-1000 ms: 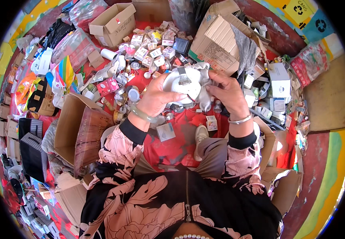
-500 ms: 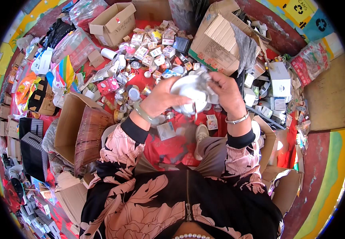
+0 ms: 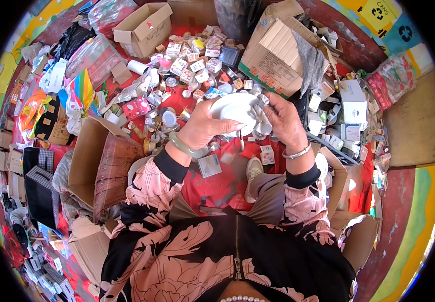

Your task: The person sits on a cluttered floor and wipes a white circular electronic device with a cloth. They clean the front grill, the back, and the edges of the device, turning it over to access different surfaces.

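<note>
A round white object (image 3: 235, 111), like a plastic lamp base or disc with a raised middle, is gripped in my left hand (image 3: 202, 123), thumb across its near edge. A short wire or hook hangs below it. My right hand (image 3: 284, 118) pinches a crumpled greyish cloth or wrapper (image 3: 263, 115) against the disc's right side. Whether it is cloth or plastic I cannot tell. Both hands are raised over a heap of small boxes (image 3: 197, 65) and lids. A small white box (image 3: 209, 165) lies below my left wrist.
An open cardboard box (image 3: 89, 163) stands at my left, another carton (image 3: 144, 30) at the far left. A big tilted carton (image 3: 273, 55) leans at the far right. Beside my right hand sits a black crate (image 3: 335, 148) filled with white boxes. My shoe (image 3: 253, 173) rests on red sheeting.
The white disc has turned, and its round face now shows more plainly. My right hand has shifted slightly, still pinching the crumpled grey piece.
</note>
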Available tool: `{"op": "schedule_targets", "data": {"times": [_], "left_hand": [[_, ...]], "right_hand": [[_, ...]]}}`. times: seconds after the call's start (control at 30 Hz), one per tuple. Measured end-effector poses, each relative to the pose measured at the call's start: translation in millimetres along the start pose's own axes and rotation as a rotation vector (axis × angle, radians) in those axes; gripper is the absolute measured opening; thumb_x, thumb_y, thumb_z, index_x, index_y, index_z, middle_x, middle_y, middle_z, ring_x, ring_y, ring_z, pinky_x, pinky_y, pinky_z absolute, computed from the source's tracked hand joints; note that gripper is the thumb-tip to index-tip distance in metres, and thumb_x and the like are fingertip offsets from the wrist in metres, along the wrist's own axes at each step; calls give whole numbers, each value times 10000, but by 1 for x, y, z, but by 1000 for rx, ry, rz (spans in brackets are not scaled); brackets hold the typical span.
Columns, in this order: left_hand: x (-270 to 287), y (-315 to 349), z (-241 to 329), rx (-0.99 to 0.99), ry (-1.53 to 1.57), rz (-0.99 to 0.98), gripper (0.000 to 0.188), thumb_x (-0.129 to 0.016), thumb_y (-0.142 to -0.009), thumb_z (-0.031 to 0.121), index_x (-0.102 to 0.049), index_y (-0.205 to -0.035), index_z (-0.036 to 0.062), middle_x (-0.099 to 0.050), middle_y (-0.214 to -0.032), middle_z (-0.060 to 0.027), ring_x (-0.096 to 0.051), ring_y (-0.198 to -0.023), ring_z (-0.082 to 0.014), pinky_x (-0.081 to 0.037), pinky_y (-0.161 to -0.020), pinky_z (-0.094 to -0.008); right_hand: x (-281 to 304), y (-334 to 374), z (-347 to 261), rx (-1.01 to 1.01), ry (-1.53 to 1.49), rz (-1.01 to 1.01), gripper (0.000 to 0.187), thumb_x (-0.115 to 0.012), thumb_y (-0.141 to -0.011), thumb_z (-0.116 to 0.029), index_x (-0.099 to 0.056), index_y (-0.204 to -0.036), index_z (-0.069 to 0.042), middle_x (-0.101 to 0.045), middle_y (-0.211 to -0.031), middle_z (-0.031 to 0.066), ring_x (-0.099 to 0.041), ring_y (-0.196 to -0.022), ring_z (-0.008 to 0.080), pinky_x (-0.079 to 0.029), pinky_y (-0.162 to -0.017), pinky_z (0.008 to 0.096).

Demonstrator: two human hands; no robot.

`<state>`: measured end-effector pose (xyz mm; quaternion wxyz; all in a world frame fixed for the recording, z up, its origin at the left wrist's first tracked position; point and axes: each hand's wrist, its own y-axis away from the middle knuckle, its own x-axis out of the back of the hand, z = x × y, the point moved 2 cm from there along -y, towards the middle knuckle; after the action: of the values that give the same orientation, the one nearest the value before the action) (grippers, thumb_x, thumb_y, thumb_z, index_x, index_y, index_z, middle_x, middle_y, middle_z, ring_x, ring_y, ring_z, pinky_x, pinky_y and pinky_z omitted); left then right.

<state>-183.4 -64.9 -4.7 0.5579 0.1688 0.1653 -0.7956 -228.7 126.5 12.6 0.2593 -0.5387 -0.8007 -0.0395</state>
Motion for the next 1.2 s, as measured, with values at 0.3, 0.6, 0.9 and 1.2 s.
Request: {"op": "schedule_targets", "data": {"times": [0.3, 0.6, 0.9, 1.2], "left_hand": [[8, -3, -13, 123, -170, -53, 444, -727, -703, 56, -571, -1109, -34, -630, -1011, -72, -600, -903, -127, -488, -798, -275], [8, -3, -24, -62, -655, -44, 330, -732, -680, 131, -628, -969, 11, -660, -852, -57, -616, -759, -144, -484, -717, -278], [6, 1, -10, 124, -450, -21, 388, -741, -664, 97, -619, -999, -58, -652, -876, -46, -599, -785, -94, -485, -713, -253], [6, 1, -5, 111, -492, -35, 375, -741, -652, 95, -626, -978, -49, -657, -867, -39, -604, -763, -93, -485, -708, -250]], "right_hand": [[20, -2, -13, -48, -103, 237, 113, -609, -820, -49, -645, -921, -11, -633, -754, -15, -552, -661, 63, -438, -573, 208], [-14, -7, -16, 238, 184, -150, 135, -673, -744, -111, -596, -773, -4, -544, -666, 125, -522, -594, 248, -422, -555, 345], [5, 1, 12, -8, 81, -261, 94, -652, -786, -36, -617, -855, 17, -508, -594, 84, -407, -583, 81, -399, -530, 281], [6, 3, -1, 159, 253, -222, 95, -659, -765, -50, -601, -813, 7, -558, -661, 136, -502, -580, 260, -420, -551, 332]]}}
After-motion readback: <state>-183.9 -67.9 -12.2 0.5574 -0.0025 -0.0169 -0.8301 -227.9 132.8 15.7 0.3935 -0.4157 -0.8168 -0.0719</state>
